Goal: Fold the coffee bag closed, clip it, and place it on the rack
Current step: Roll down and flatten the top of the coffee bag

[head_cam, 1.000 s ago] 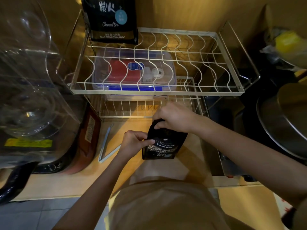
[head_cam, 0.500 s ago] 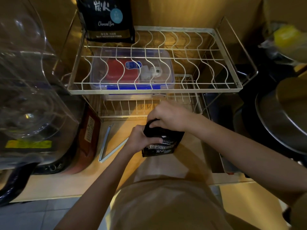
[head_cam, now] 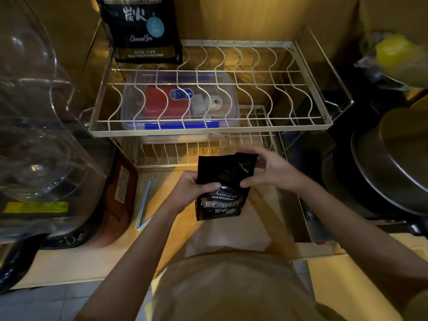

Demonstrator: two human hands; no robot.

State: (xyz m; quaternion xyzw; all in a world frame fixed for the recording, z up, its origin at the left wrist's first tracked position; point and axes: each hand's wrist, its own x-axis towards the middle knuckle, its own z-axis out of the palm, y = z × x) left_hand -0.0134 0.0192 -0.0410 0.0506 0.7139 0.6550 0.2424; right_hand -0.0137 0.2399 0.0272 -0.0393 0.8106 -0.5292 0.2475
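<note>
A small black coffee bag with white lettering stands on the wooden counter just below the wire rack. Its top stands up unfolded, with one corner bent. My left hand grips the bag's left side at mid height. My right hand pinches the top right corner of the bag. A long pale blue sealing clip lies open on the counter to the left of the bag, untouched. A larger black coffee bag stands on the rack's upper tier at the back left.
A clear lidded box with red contents sits under the upper tier. A glass appliance fills the left side, with a brown packet leaning beside it. Dark pans stack on the right.
The bag's top, pressed down under my right hand before, now stands up unfolded. My right hand has moved to the top right corner; my left has shifted to the side.
</note>
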